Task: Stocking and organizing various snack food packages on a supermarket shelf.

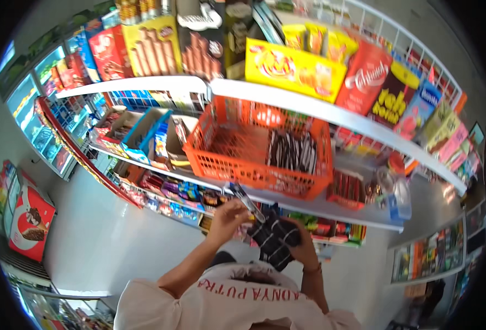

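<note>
My left hand (229, 218) pinches a slim, shiny stick-shaped packet (248, 202), held aslant in front of the shelf. In my right hand (304, 248) is a bunched dark cloth (273, 239) with thin white check lines; the packet's lower end meets the cloth. Just beyond both hands, an orange plastic basket (251, 179) stands on the shelf (362, 212). Slim dark-and-white striped packets (294, 152) lie side by side in the basket's right part, and its left part shows bare bottom.
Left of the basket stand open cardboard boxes (137, 132) of wrapped snacks. A small red box (345, 189) and clear plastic jars (395, 192) are to its right. The upper shelf's white edge (309, 101) overhangs, carrying snack boxes. An ice-cream freezer (30, 220) stands far left.
</note>
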`<state>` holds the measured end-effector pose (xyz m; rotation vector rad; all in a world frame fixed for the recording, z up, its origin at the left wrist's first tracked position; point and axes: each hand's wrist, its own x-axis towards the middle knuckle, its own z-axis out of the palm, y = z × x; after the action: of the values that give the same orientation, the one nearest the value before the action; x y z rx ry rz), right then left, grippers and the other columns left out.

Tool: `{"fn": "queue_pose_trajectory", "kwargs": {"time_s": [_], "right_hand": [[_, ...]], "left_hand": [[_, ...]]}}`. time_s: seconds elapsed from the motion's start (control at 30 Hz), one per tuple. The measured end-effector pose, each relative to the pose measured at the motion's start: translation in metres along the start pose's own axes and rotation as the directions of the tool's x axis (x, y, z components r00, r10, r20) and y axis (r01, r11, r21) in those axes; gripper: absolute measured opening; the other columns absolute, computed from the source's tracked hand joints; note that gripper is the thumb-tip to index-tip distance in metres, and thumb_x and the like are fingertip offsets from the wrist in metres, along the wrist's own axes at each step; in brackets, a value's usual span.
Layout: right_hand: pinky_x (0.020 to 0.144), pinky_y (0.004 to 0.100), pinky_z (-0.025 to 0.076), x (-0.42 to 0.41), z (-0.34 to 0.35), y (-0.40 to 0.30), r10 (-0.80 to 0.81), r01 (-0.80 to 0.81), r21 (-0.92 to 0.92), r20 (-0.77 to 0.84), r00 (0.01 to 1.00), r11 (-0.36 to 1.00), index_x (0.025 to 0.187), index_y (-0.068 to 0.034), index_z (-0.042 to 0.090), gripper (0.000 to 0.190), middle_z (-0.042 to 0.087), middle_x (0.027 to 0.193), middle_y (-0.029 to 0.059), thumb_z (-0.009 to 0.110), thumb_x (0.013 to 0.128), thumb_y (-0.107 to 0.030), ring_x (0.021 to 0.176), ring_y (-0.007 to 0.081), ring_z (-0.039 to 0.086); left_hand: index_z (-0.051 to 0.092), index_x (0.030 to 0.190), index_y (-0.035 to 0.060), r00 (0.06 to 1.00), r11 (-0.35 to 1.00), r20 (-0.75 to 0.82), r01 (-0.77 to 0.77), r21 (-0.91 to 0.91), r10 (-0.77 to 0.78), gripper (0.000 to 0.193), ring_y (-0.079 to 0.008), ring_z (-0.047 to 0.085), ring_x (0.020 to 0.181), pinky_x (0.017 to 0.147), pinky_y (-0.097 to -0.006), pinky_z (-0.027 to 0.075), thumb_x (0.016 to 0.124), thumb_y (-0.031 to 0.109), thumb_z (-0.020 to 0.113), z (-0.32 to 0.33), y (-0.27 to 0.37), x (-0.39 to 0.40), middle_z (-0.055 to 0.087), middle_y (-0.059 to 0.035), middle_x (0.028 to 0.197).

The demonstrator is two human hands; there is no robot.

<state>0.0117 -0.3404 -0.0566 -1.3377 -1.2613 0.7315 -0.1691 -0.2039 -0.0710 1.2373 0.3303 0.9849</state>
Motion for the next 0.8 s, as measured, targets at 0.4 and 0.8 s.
{"fn": "queue_pose_trajectory", "kwargs": {"time_s": [0.4,0.8], "right_hand": [[0.092,0.0309,0.038,0.034,0.000,-0.023,0.061,-0.040,-0.049,0.552,0.832,0.998,0.120,-0.007,0.051,0.058,0.055,0.118,0.0105,0.063,0.065,0.001,0.110,0.0184,0.051],[0.066,0.0198,0.040,0.099,-0.029,-0.236,-0.290,0.304,-0.359,0.094,0.952,0.882,0.127,-0.002,0.041,0.047,0.058,0.107,0.0095,0.052,0.084,-0.019,0.073,0.0065,0.051]], "left_hand": [[0.054,0.107,0.0008,0.994,0.994,-0.092,-0.041,0.096,0.050,0.022,-0.0068,0.057,0.073,0.061,-0.0209,0.046,0.086,0.001,0.054,-0.026,0.059,0.030,0.061,-0.0050,0.084],[0.056,0.107,-0.0008,0.818,0.819,0.512,-0.469,0.332,0.261,0.027,-0.0117,0.057,0.078,0.067,-0.0237,0.048,0.080,0.001,0.060,-0.006,0.180,0.088,0.056,-0.0076,0.092]]}}
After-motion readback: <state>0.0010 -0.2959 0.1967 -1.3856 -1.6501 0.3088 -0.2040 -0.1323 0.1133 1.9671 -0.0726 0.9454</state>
